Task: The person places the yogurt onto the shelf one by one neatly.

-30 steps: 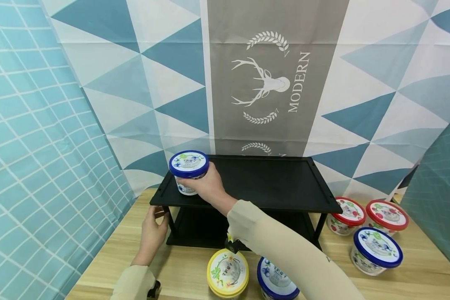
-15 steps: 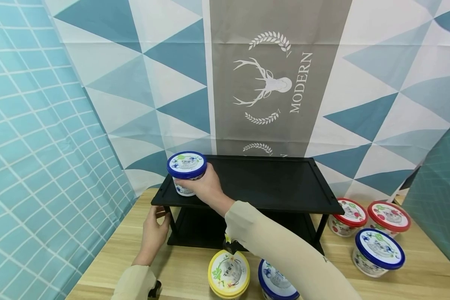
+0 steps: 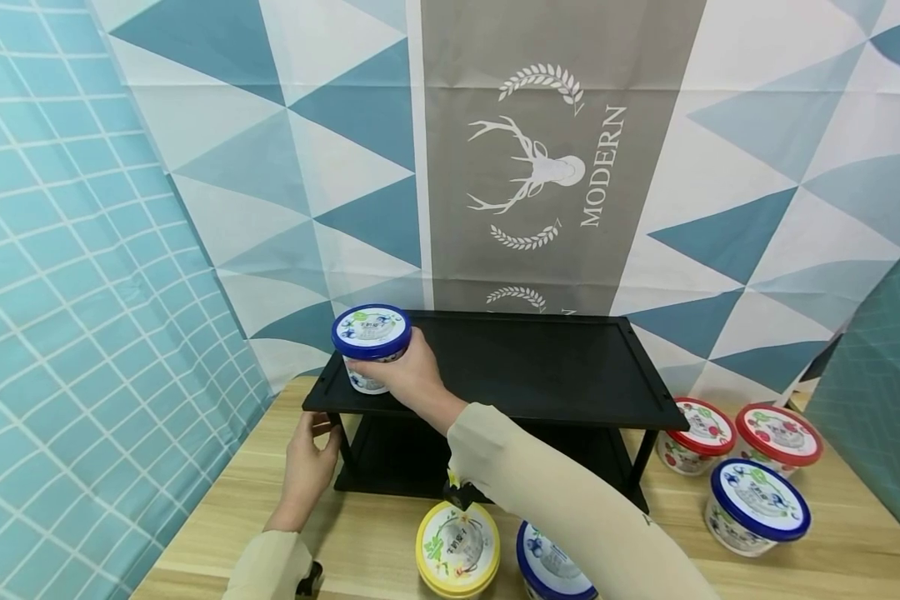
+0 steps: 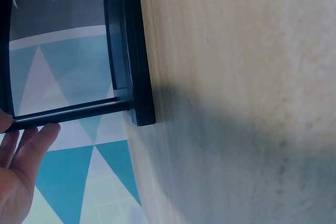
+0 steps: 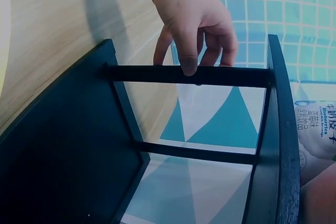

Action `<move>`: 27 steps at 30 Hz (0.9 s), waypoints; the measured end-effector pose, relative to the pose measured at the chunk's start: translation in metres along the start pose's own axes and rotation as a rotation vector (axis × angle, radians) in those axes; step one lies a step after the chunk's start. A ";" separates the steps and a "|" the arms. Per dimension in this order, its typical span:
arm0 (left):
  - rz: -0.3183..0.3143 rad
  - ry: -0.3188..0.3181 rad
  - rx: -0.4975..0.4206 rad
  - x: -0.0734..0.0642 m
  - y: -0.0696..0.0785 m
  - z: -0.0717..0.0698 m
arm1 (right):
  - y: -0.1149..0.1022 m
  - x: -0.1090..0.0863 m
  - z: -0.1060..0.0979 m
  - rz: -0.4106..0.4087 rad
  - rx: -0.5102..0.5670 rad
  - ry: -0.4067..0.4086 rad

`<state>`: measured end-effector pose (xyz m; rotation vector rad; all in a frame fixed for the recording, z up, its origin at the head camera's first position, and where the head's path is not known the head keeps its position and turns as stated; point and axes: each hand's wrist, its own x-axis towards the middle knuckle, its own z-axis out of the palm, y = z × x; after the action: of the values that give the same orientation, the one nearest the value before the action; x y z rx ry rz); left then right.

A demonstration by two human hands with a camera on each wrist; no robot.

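In the head view my right hand [image 3: 416, 375] grips a paper tub with a blue lid [image 3: 371, 327] from its right side. That tub stands at the left end of the upper board of a black two-tier shelf [image 3: 525, 367]. Below the board's left corner, my left hand [image 3: 307, 467] holds the front left post, thumb on one side and fingers on the other; the right wrist view shows this hold on the post [image 5: 241, 76] plainly. Blueberry lettering shows on the held tub [image 5: 315, 135] at that view's right edge.
On the wooden table [image 3: 217, 517], a yellow-lidded tub [image 3: 457, 546] and a blue-lidded tub [image 3: 551, 562] stand before the shelf. Right of it are two red-lidded tubs [image 3: 703, 427] and another blue-lidded one [image 3: 760, 500]. Patterned cloth [image 3: 345, 167] hangs behind.
The blue-lidded tub in my right hand has shifted slightly left along the upper board. My left hand keeps its hold on the post.
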<state>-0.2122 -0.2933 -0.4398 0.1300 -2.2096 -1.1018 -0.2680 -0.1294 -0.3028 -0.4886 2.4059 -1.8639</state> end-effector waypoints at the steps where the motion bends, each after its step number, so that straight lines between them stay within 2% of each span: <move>1: -0.002 0.000 0.002 0.000 0.000 0.000 | 0.000 0.000 0.000 -0.001 0.000 0.000; 27: 0.014 0.013 0.003 0.000 -0.001 0.002 | 0.001 -0.002 0.000 -0.009 -0.049 -0.026</move>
<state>-0.2135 -0.2929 -0.4409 0.1229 -2.1972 -1.0875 -0.2664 -0.1291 -0.3041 -0.5241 2.4426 -1.7940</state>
